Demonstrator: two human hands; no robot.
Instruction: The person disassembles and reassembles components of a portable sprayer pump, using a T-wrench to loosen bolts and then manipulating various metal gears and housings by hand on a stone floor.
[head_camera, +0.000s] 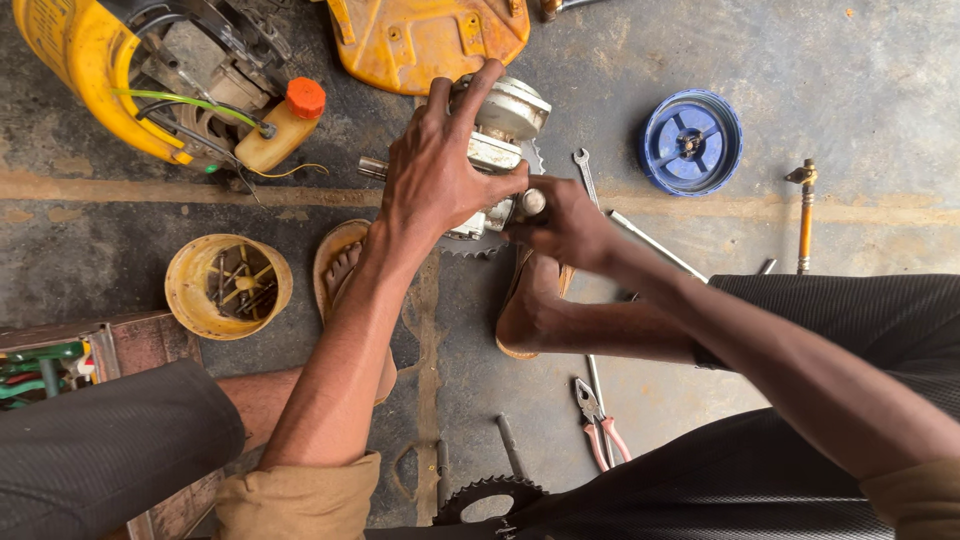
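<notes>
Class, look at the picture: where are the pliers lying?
The pliers with pink handles lie on the concrete floor, low and right of centre, beside the person's right leg.

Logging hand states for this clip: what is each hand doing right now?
Left hand: spread open, gripping the grey metal motor part.
Right hand: closed on that part's lower end.

free: bare floor (860, 60) upper right | blocked: wrench (585, 175), blue lid (691, 141)
</notes>
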